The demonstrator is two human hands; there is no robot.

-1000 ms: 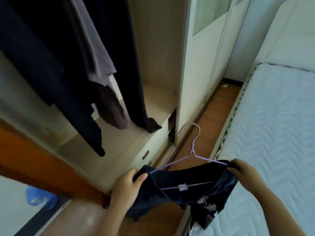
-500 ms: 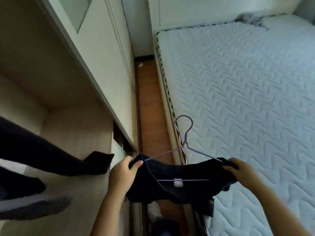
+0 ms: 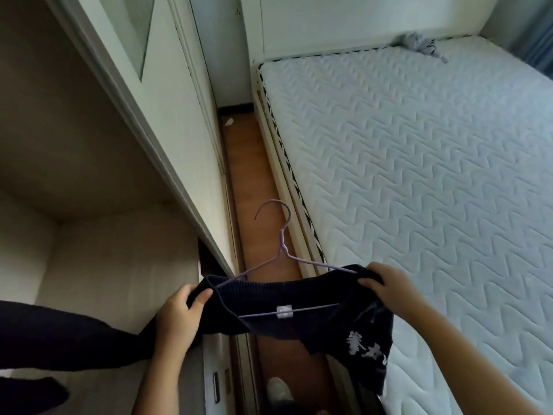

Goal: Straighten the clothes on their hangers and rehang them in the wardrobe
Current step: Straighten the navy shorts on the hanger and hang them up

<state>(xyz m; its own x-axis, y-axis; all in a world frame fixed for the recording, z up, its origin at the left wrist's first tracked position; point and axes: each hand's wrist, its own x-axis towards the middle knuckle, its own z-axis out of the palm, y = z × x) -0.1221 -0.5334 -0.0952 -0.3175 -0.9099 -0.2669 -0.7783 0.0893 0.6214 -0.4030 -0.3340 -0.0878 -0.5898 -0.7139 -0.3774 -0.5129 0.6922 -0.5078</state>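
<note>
- Two hands hold the dark navy knit top with a white print [image 3: 299, 327] by its shoulders, low at 6 o'clock, over the strip of wooden floor [image 3: 248, 175].
- Our left hand [image 3: 179, 316] pinches one shoulder at 7 o'clock, thumb on top of the fabric. Our right hand [image 3: 386, 283] curls round the other shoulder at 5 o'clock.
- Inside the neckline sits the thin lilac wire hanger [image 3: 282, 245], its hook pointing to 12 o'clock.
- We judge the top is not yet square: its printed side hangs crumpled at 5 o'clock.
- We would draw both shoulders outward evenly until the neck centres under the hook, then let the hem fall.
- At 9 o'clock stands the open pale wooden wardrobe [image 3: 89, 175], with another dark hanging garment [image 3: 59, 333] at 8 o'clock. The white quilted mattress [image 3: 419, 175] lies at 2 o'clock.
</note>
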